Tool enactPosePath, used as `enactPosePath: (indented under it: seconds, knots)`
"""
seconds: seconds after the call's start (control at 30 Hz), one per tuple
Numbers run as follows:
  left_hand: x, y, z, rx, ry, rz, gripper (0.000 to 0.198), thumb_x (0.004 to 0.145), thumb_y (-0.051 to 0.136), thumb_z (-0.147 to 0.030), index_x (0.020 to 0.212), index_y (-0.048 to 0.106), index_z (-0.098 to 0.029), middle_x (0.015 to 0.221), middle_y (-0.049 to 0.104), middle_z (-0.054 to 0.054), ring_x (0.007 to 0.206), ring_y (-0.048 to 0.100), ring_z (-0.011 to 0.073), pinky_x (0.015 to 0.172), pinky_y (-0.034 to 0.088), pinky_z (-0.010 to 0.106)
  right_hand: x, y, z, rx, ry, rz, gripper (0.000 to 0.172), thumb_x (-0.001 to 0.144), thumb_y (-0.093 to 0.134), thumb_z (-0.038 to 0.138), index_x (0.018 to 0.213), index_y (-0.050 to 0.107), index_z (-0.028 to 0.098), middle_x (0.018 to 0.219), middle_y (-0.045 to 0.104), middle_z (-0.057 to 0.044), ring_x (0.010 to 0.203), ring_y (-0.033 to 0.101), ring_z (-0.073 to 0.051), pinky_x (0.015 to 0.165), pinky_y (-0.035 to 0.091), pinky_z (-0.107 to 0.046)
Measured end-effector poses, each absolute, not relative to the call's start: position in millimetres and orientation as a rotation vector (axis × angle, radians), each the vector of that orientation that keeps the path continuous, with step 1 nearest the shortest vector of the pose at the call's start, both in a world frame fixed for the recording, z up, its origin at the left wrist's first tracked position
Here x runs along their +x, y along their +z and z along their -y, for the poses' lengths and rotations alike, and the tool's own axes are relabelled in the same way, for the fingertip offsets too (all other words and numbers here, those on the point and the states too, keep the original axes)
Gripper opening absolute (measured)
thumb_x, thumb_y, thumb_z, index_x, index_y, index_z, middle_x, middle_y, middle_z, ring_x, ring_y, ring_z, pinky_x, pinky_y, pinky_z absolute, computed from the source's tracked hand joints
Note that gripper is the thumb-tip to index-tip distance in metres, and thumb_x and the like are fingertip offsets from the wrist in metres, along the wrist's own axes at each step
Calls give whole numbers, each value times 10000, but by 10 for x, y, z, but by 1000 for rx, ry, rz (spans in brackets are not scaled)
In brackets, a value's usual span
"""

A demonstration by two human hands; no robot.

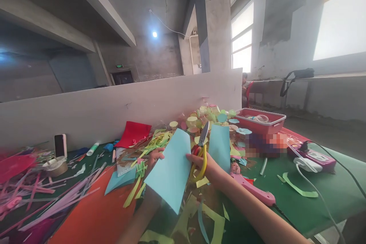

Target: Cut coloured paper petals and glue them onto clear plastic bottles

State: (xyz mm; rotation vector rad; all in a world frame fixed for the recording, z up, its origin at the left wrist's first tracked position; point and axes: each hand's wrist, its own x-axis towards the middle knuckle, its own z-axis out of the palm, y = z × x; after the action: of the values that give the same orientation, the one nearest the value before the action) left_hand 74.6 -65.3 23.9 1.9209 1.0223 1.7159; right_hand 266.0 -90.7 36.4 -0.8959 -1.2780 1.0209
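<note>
My left hand [154, 157] pinches the left edge of a light blue sheet of paper [171, 171], held up over the table. My right hand [210, 167] grips scissors [200, 152] with red and yellow handles, blades pointing up between two parts of the blue paper. A second blue flap [219, 146] stands to the right of the blades. Both forearms reach in from the bottom edge.
The green table [328, 194] is littered with paper scraps, pink strips [42, 194] and an orange sheet [94, 213]. A pink glue gun [254, 190], a power strip [314, 156], a red tray [264, 120], a tape roll [55, 166] and a phone [60, 145] lie around. A white partition [114, 106] stands behind.
</note>
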Motion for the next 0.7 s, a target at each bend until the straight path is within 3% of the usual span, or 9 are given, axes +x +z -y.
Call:
enactPosePath:
  seconds: [0.2, 0.37, 0.53, 0.7]
  knots:
    - [887, 345, 807, 1509, 1571, -1063, 117, 850, 463, -391, 898, 454, -284, 1289, 498, -1, 927, 620, 187, 600, 525, 274, 2677, 431, 901, -904, 983, 1174, 403, 706, 679, 518, 709, 406, 222, 624, 376, 56, 575, 381, -126, 530, 354, -249]
    - [953, 410, 880, 1360, 1420, -988, 284, 873, 455, -504, 1074, 440, -303, 1180, 595, 39, 875, 672, 193, 682, 554, 320, 2642, 368, 848, -883, 877, 1211, 404, 723, 659, 500, 712, 357, 231, 644, 312, 62, 580, 328, -124, 523, 326, -252]
    - [944, 406, 890, 1286, 1331, -877, 528, 840, 563, -456, 1301, 319, -370, 1352, 531, 51, 1055, 639, 210, 805, 543, 333, 2626, 317, 808, -855, 824, 1213, 375, 742, 657, 477, 746, 374, 231, 670, 335, 60, 591, 352, -128, 535, 342, -256]
    - [988, 405, 904, 1108, 1216, -882, 609, 775, 646, -425, 1310, 370, -332, 1183, 656, 62, 997, 670, 230, 799, 549, 363, 2638, 330, 830, -839, 835, 1196, 363, 754, 657, 469, 789, 387, 229, 687, 342, 61, 585, 349, -122, 531, 342, -252]
